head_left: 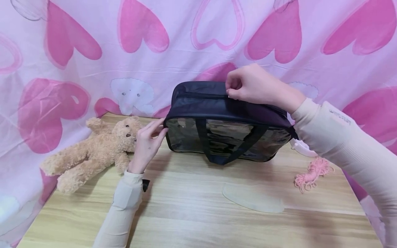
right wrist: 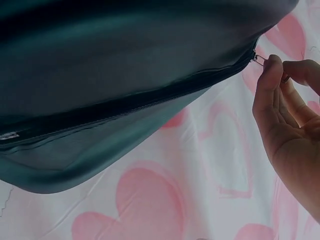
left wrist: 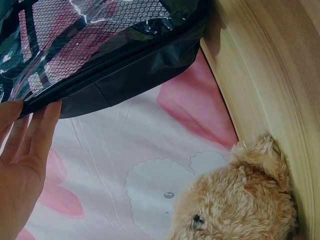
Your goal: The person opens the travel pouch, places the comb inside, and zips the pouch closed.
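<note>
A black zippered bag (head_left: 198,105) with a clear front panel stands upright on the wooden table, its strap handle (head_left: 227,159) hanging down in front. At the bag's left upper corner my left hand (head_left: 146,146) pinches the piped edge between thumb and fingers; the left wrist view shows this grip on the dark edge (left wrist: 75,90). Over the top, my right hand (head_left: 255,84) has its thumb and index finger together. In the right wrist view those fingers pinch a small metal zipper pull (right wrist: 259,59), and a second slider (right wrist: 9,136) sits at the zipper's other end.
A tan teddy bear (head_left: 99,148) lies left of the bag, close to my left hand. A pale translucent comb (head_left: 252,199) lies in front. To the right are a bundle of pink yarn (head_left: 313,174) and a white object (head_left: 303,148) partly behind my sleeve. A heart-patterned cloth (head_left: 173,20) hangs behind.
</note>
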Action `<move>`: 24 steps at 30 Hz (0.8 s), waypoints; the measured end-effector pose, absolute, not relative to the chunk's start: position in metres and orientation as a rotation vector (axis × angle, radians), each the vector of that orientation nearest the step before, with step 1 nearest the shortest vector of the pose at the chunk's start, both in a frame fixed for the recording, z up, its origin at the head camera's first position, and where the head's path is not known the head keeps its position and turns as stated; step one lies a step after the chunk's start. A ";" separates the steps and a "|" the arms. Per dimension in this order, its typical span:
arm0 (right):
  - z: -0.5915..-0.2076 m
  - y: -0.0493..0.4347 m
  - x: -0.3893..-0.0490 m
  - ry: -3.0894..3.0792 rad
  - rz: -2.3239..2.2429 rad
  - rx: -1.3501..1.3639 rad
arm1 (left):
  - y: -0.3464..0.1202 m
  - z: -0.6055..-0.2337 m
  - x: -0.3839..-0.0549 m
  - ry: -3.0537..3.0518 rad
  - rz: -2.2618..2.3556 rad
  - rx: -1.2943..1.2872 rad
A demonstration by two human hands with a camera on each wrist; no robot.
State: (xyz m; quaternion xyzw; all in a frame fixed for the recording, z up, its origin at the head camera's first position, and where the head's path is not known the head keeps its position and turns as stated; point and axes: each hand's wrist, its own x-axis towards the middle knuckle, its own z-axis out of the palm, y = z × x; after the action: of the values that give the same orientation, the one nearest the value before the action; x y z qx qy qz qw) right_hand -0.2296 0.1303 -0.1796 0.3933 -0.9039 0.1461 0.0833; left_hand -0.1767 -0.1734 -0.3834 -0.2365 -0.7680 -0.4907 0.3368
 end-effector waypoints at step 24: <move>-0.187 0.084 -0.236 -2.670 0.396 1.343 | -0.174 -0.385 -0.171 -2.008 -1.262 -0.603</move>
State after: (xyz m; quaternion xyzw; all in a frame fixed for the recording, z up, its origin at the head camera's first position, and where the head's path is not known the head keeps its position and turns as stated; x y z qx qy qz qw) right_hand -0.2362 0.0837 -0.1866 0.4445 -0.8839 0.1312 0.0631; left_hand -0.1707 -0.1740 -0.3850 -0.2318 -0.7716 -0.4850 0.3401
